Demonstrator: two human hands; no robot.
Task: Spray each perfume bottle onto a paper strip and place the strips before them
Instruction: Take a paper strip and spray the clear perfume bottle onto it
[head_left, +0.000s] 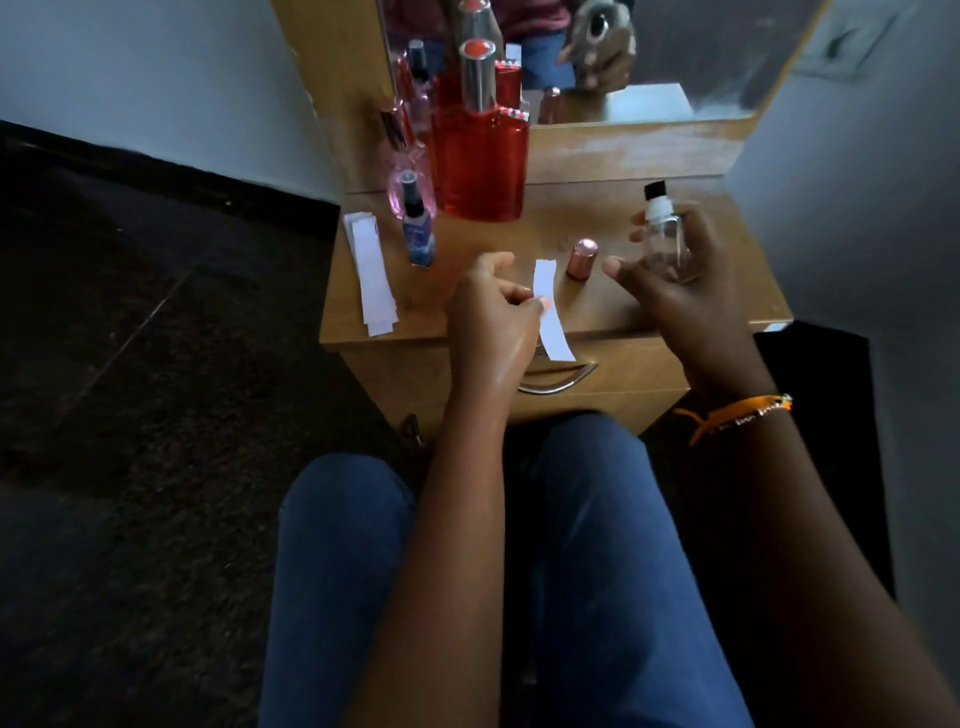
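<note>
- I see the clear bottle (667, 244) lifted off the bench (727, 291), gripped in my right hand (670, 280), its pink cap (582, 259) off and standing on the bench just beside.
- My left hand (493, 306) pinches one paper strip (550, 317) between fingertips, held up near the bottle's nozzle but apart from it.
- I judge this is the spray step for this bottle; whether the strip is already wetted I cannot tell.
- A stack of spare strips (371, 270) lies at the bench's left edge, so several are unused.
- The blue bottle (418, 228), pink bottle (408, 176) and big red bottle (480, 156) stand at the back left with no strip laid before any of them.
- So I reckon most of the job is left: at best one bottle is under way.
</note>
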